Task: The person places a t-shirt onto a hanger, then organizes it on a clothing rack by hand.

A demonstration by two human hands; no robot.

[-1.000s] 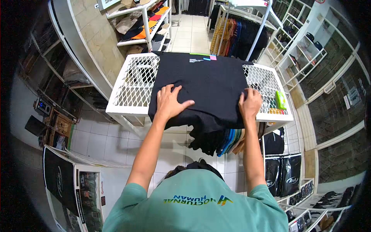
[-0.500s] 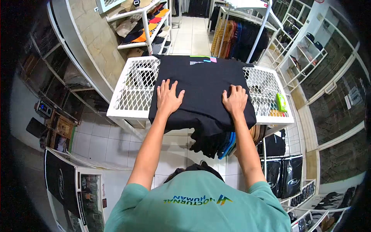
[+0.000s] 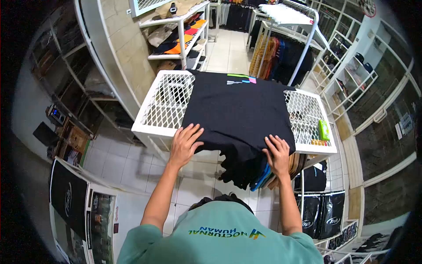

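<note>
A black T-shirt [image 3: 239, 108] lies spread over the white mesh-topped table [image 3: 154, 132], with a small coloured print near its far edge. Its near part drapes over the table's front edge. My left hand [image 3: 184, 143] rests on the shirt's near left corner, fingers spread. At the near right, my right hand [image 3: 278, 154] lies on the cloth with its fingers stretched out. Neither hand grips the fabric. Below the front edge, several hanging garments [image 3: 261, 175] show beneath the shirt, partly hidden by it and by my right hand.
A green packet [image 3: 323, 130] sits on the table's right side. Shelves with caps [image 3: 187, 39] stand at the back left. Clothes racks [image 3: 274, 55] are at the back right. Black printed bags [image 3: 323, 213] are low at the right, and a white cabinet [image 3: 103, 220] is at the near left.
Both hands have slid toward me, from the middle of the shirt to its near edge. The cloth there looks flatter. The camera view has shifted slightly.
</note>
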